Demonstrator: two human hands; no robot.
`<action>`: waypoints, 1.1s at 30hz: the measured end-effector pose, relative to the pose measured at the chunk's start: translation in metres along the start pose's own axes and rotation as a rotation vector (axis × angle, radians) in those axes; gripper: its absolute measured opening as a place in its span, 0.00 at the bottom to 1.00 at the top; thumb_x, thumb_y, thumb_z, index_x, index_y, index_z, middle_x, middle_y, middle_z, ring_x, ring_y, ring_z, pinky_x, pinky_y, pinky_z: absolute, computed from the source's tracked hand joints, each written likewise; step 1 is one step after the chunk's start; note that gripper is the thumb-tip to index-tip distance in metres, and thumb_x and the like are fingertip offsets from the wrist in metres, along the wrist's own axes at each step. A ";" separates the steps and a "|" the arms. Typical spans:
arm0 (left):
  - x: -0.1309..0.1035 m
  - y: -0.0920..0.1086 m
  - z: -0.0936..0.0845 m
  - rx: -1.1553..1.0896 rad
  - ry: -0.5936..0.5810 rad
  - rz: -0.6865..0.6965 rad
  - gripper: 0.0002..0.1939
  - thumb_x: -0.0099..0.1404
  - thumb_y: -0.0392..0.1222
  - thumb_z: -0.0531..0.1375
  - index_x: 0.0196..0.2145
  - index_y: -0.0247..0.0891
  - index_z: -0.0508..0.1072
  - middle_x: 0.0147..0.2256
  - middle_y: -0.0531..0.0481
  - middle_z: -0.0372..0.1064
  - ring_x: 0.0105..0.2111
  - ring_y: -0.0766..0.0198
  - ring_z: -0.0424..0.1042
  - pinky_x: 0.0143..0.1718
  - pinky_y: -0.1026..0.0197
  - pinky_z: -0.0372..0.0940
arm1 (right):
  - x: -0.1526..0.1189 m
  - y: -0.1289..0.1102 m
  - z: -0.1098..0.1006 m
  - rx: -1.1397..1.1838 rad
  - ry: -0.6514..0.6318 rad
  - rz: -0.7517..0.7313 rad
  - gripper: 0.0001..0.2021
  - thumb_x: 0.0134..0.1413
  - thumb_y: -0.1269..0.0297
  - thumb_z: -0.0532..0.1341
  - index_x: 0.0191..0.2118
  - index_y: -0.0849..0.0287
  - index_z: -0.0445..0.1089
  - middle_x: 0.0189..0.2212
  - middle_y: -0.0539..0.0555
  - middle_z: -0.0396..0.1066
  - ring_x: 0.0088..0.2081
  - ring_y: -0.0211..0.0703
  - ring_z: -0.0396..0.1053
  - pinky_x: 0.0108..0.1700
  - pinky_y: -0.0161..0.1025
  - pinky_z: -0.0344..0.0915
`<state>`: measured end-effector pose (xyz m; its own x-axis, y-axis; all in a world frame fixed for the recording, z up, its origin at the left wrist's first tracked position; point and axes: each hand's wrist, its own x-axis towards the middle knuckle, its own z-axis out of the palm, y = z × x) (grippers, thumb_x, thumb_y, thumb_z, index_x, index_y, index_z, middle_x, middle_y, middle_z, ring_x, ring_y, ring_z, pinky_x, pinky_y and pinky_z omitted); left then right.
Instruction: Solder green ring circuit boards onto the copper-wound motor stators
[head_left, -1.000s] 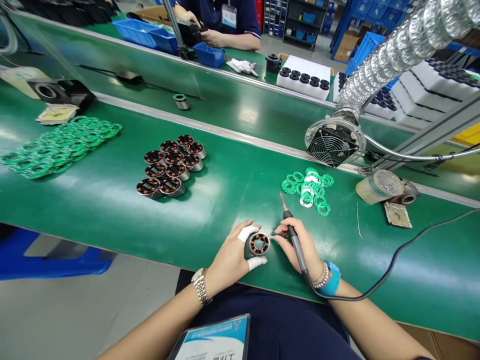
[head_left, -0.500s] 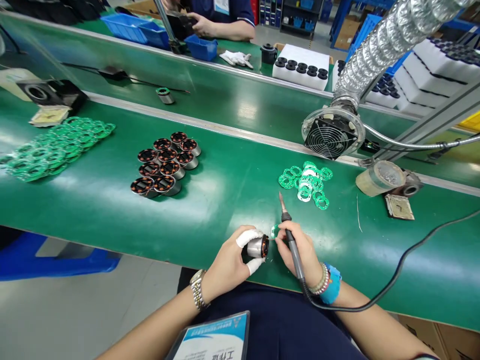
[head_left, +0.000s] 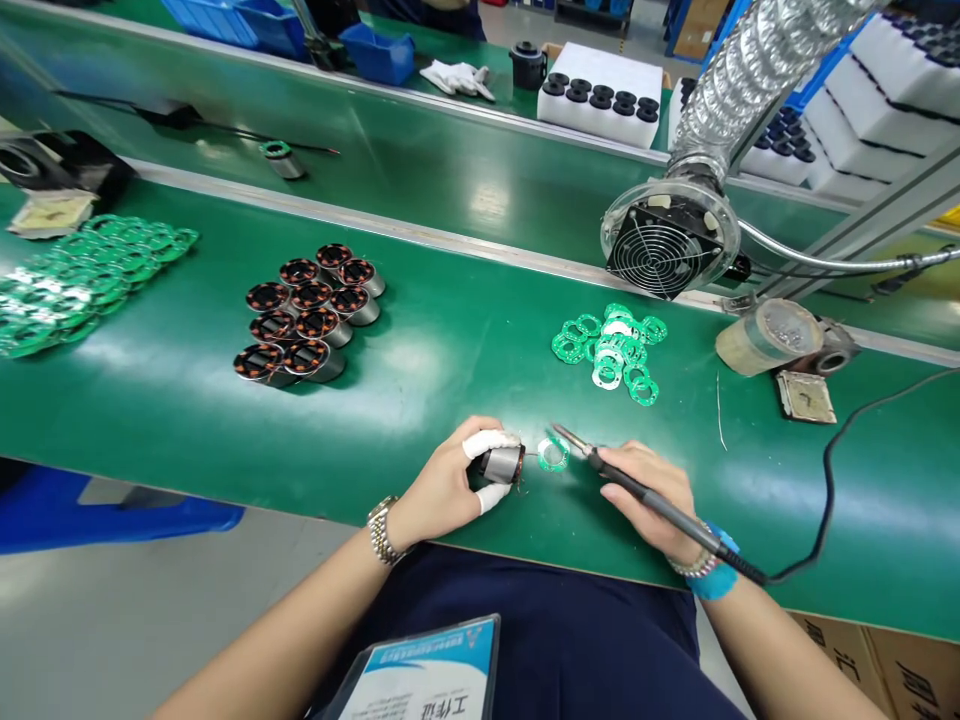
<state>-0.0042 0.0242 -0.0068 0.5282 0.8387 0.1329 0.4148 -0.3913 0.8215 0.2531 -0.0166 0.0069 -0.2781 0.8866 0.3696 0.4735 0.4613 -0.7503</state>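
Note:
My left hand (head_left: pixel 452 478), with white finger covers on thumb and forefinger, grips a motor stator (head_left: pixel 502 464) on its side, copper windings facing right. Just right of the windings is a green ring-shaped circuit board (head_left: pixel 553 454); a thin wire seems to run between the two. My right hand (head_left: pixel 654 492) is closed around the handle of a soldering iron (head_left: pixel 637 490). The iron's tip points left, close above the ring's upper edge. Whether it touches the board I cannot tell.
Several stators (head_left: pixel 311 310) stand grouped at left of centre, beside rows of green ring boards (head_left: pixel 97 275). A loose pile of ring boards (head_left: pixel 611 350) lies ahead. The fume fan (head_left: pixel 664 245) hangs behind it. To the right are a cloudy cup (head_left: pixel 769 337) and a sponge tray (head_left: pixel 806 397).
My right hand has let go of the ring board and moved right. The soldering iron has swung from pointing away to pointing left at the board. The stator stays in my left hand.

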 end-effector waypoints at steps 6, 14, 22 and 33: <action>0.002 0.000 0.002 -0.018 -0.018 -0.011 0.19 0.52 0.29 0.58 0.43 0.39 0.65 0.42 0.47 0.62 0.40 0.62 0.67 0.41 0.58 0.64 | -0.005 0.004 0.001 0.094 -0.020 0.172 0.07 0.53 0.68 0.58 0.38 0.54 0.71 0.30 0.52 0.74 0.31 0.41 0.70 0.37 0.41 0.67; 0.004 0.001 0.001 -0.019 -0.034 -0.018 0.19 0.51 0.29 0.58 0.43 0.39 0.66 0.42 0.48 0.61 0.40 0.62 0.66 0.41 0.58 0.65 | 0.002 0.001 0.006 0.114 -0.071 0.166 0.08 0.53 0.69 0.58 0.38 0.55 0.71 0.29 0.52 0.74 0.30 0.40 0.70 0.35 0.39 0.66; 0.003 0.000 0.002 -0.024 -0.040 -0.037 0.20 0.51 0.29 0.58 0.43 0.40 0.65 0.42 0.48 0.61 0.40 0.61 0.66 0.41 0.58 0.65 | 0.003 0.001 0.006 0.122 -0.091 0.161 0.08 0.54 0.69 0.58 0.38 0.55 0.71 0.30 0.52 0.74 0.30 0.39 0.70 0.34 0.39 0.67; 0.003 -0.002 0.003 -0.033 -0.012 -0.006 0.20 0.52 0.28 0.58 0.43 0.40 0.65 0.42 0.48 0.60 0.40 0.63 0.66 0.41 0.59 0.64 | 0.001 0.004 0.008 0.138 -0.092 0.137 0.09 0.53 0.71 0.58 0.39 0.56 0.71 0.29 0.52 0.73 0.30 0.40 0.69 0.35 0.40 0.66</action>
<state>-0.0010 0.0260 -0.0096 0.5346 0.8363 0.1214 0.3931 -0.3732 0.8403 0.2482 -0.0142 -0.0004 -0.2971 0.9310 0.2122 0.3951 0.3222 -0.8603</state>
